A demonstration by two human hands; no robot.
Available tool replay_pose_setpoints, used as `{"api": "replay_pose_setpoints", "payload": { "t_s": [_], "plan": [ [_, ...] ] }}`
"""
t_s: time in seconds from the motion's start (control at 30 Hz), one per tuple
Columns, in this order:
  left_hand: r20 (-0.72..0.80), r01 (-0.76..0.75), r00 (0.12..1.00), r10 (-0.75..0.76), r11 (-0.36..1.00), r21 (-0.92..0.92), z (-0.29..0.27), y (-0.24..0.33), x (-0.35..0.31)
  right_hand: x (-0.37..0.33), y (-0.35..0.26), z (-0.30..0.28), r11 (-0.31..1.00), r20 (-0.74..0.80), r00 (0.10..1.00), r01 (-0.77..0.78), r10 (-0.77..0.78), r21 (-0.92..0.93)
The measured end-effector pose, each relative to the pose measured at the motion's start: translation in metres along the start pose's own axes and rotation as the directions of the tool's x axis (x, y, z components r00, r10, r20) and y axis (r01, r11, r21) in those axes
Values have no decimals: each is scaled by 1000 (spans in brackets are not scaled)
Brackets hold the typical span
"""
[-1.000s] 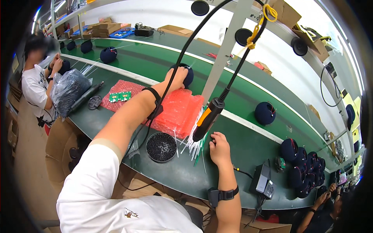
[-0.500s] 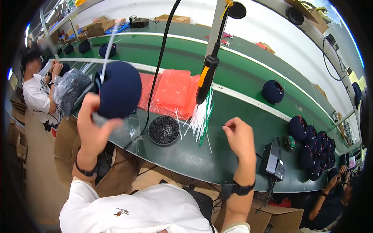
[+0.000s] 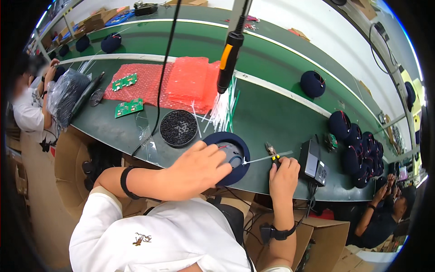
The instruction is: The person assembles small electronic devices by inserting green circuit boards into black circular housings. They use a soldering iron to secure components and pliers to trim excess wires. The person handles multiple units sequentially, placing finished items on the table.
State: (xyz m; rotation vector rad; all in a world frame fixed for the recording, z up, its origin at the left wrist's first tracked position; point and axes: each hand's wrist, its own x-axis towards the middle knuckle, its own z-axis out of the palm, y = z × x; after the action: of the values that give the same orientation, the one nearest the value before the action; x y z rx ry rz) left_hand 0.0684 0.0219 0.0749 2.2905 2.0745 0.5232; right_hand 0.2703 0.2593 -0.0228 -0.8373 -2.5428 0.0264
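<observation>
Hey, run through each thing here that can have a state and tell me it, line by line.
Dark blue round casing: opening up, left hand on it
Zip tie: attached at the casing, tail sticking out
Cutters: at the right hand, too small to tell open or shut
Powered screwdriver: hanging upright
Round dish: uncovered
Left cardboard box: open

Left on the counter (image 3: 272, 109), a grey plastic bag (image 3: 68, 93) lies near a person (image 3: 28, 106) in white. Red bubble wrap (image 3: 150, 75) carries one green circuit board (image 3: 124, 82); a second board (image 3: 129, 108) lies on its near side. A black-and-orange driver (image 3: 229, 63) hangs mid-scene. Right stands a black box-shaped device (image 3: 310, 161).
</observation>
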Motion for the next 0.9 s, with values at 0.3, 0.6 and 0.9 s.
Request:
{"api": "replay_pose_setpoints", "payload": {
  "t_s": [0.3, 0.6, 0.9],
  "plan": [
    [-39, 0, 999, -7, 984, -179, 14, -1, 53, -54, -32, -72, 836, 170, 981, -168, 91, 522],
    [-1, 28, 1000, -31, 904, -427, 22, -13, 60, -48, -61, -51, 722, 177, 976, -212, 125, 659],
    [14, 21, 1000, -17, 902, -430, 19, -13, 59, -41, -61, -38, 693, 135, 986, -162, 93, 703]
  ]
}}
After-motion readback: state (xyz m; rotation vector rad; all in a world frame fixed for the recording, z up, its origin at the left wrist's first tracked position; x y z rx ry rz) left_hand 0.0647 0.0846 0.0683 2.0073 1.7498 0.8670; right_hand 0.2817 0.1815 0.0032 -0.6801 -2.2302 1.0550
